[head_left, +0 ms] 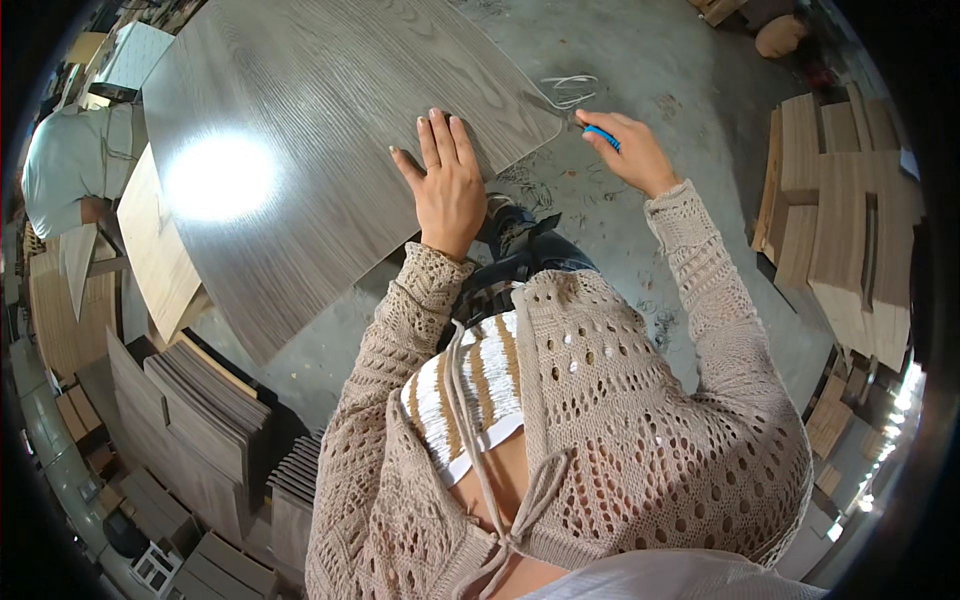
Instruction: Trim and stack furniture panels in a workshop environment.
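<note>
A large grey wood-grain board (340, 110) with a rounded corner lies before me, a bright lamp glare on its left part. My left hand (448, 192) rests flat on it near the close edge, fingers stretched out and holding nothing. Just off the rounded corner at the right, my right hand (632, 150) is closed around a blue-handled tool (602, 136). Its tip points toward the corner; the fingers hide most of it, so its exact kind is unclear. Beyond that corner a thin white curled strip (572, 92) shows.
Thin curled scraps (535, 190) litter the grey floor (690, 130). Stacked wood-grain panels stand at the right (840, 200) and lower left (200, 400). A person in a pale shirt (75, 160) bends at the far left, beside a light wooden board (155, 240).
</note>
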Demonstrator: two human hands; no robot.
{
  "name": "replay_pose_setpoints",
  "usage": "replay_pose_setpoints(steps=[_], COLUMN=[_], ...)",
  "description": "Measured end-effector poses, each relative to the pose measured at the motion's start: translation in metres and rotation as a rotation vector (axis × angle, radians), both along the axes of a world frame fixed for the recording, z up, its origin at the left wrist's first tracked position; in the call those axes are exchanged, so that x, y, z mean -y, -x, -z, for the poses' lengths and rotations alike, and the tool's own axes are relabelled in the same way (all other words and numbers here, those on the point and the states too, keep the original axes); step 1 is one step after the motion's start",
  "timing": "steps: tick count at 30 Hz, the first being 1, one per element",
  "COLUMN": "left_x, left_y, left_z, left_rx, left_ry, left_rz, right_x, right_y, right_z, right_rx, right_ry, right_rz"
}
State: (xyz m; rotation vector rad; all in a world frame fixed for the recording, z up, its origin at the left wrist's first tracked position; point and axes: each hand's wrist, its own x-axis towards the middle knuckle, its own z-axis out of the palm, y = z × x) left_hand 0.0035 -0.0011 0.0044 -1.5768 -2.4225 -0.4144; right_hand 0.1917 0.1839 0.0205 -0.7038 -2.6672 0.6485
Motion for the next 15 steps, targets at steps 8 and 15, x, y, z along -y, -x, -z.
replay_pose_setpoints(steps=[8, 15], left_x=[0.0, 0.006], left_y=[0.001, -0.002], left_z=[0.001, -0.006], left_rx=[-0.033, -0.014], left_ry=[0.086, 0.101], left_rz=[0.074, 0.043], right_x=[-0.018, -0.069], right_y=[0.027, 0.117], right_z=[-0.01, 0.006], right_rx=[0.035, -0.065], right_ry=[-0.199, -0.291], right_rz=[-0.032, -0.08])
